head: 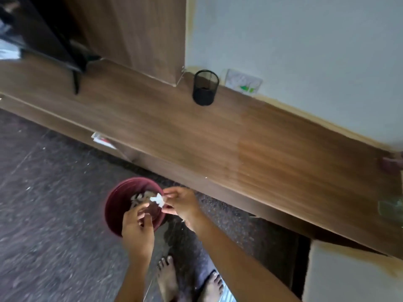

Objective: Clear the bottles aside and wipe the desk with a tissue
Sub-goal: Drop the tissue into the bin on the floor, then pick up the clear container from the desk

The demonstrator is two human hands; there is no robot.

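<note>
Apparently I pinched the tissue [157, 199] with my right hand [182, 203] over the bin [117, 205] just below, to drop it; left hand [136, 227] curled loosely beside, grasping nothing.

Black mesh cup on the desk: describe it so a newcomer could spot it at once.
Start at the long wooden desk along the pale wall. Follow its back edge to where the wooden panel ends. The black mesh cup stands upright just right of that corner, left of a white wall socket; it is the only dark, see-through cylinder on the desktop.
</note>
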